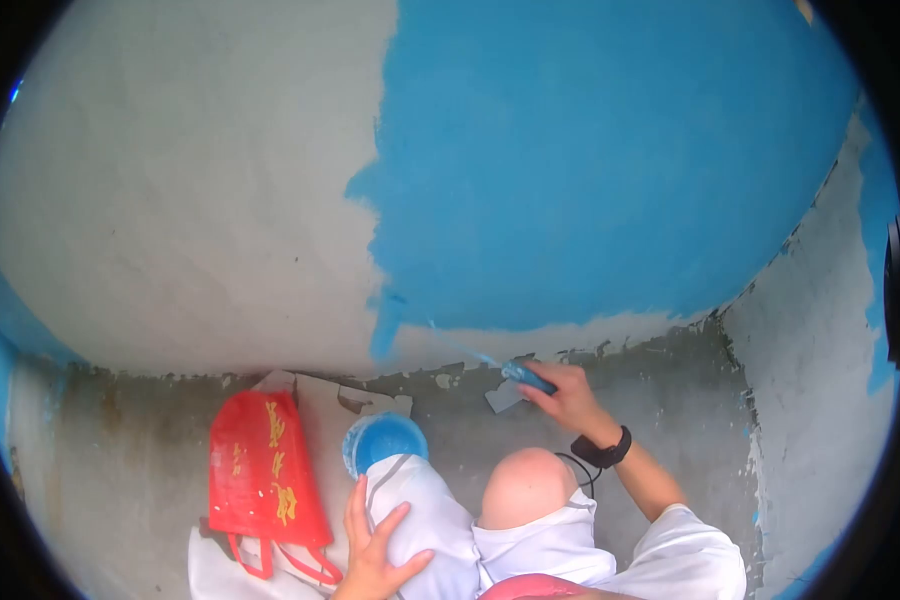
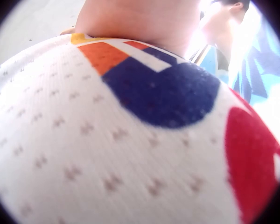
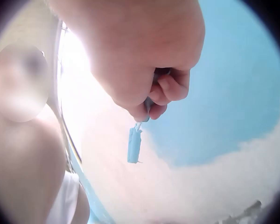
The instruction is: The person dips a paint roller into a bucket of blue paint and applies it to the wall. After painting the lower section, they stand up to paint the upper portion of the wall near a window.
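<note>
Paint brush (image 1: 515,372) sits low by the wall's base, long axis running up-left from the right hand (image 1: 568,398) toward the blue paint edge (image 1: 385,330); bristle tip looks near the wall, contact unclear. Right-hand grip is closed round the handle. Left hand (image 1: 375,552) rests flat on the thigh, fingers spread; blue bucket (image 1: 384,441) lies between the hands.

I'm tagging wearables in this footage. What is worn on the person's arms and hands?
Both hands are bare, without gloves. The right hand has a black band at the wrist, with a thin dark cable hanging below it. The right arm ends in a short white sleeve. The left hand shows no rings.
</note>
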`<state>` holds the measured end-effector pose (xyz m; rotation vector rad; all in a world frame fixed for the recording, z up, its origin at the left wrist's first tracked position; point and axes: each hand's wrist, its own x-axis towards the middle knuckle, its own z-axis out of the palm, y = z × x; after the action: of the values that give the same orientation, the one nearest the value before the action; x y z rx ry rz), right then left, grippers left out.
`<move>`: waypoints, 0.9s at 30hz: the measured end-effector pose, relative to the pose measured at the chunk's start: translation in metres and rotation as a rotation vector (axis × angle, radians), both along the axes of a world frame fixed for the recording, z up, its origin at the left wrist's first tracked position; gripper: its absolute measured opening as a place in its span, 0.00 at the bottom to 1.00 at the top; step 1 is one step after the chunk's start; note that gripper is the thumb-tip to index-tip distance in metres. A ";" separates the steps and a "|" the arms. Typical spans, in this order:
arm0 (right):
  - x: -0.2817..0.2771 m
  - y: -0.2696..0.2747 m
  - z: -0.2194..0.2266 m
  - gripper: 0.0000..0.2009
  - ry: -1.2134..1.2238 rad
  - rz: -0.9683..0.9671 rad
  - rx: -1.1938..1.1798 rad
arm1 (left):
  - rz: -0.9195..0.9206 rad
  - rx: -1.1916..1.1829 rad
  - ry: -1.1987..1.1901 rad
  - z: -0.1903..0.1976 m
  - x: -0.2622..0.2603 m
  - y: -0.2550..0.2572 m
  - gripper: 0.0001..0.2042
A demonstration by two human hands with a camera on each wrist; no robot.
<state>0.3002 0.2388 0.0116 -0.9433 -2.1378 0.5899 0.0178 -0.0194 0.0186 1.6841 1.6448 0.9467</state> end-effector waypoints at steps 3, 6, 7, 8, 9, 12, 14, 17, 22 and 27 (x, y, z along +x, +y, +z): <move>-0.020 0.012 0.051 0.15 0.054 -0.045 0.081 | -0.009 0.017 0.022 -0.001 -0.001 -0.001 0.39; -0.042 0.025 0.089 0.14 0.170 -0.058 0.141 | 0.003 0.044 0.023 -0.001 0.002 -0.005 0.38; -0.051 0.030 0.101 0.14 0.245 -0.047 0.184 | 0.016 0.018 0.030 0.001 0.003 -0.006 0.38; -0.059 0.032 0.113 0.14 0.251 -0.044 0.199 | 0.028 -0.007 0.037 0.003 0.003 -0.005 0.38; -0.067 0.033 0.126 0.14 0.318 -0.066 0.177 | 0.029 0.012 0.043 0.001 0.005 -0.004 0.38; -0.089 0.038 0.161 0.15 0.460 -0.100 0.124 | 0.047 0.198 0.069 -0.006 0.008 -0.004 0.36; -0.101 0.046 0.181 0.15 0.535 -0.110 0.086 | 0.070 0.145 0.052 -0.011 0.007 -0.005 0.34; -0.117 0.056 0.209 0.15 0.627 -0.069 0.108 | 0.044 0.156 0.085 -0.015 0.003 -0.003 0.33; -0.134 0.058 0.253 0.17 0.730 -0.008 0.090 | 0.039 0.124 0.079 -0.019 0.002 -0.002 0.33; -0.149 0.061 0.277 0.17 0.804 0.051 0.107 | 0.027 0.132 0.034 -0.025 -0.002 0.003 0.34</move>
<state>0.1514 0.2997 0.2881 -0.4674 -1.4493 0.7194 0.0156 -0.0166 -0.0063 1.7781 1.6629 1.0654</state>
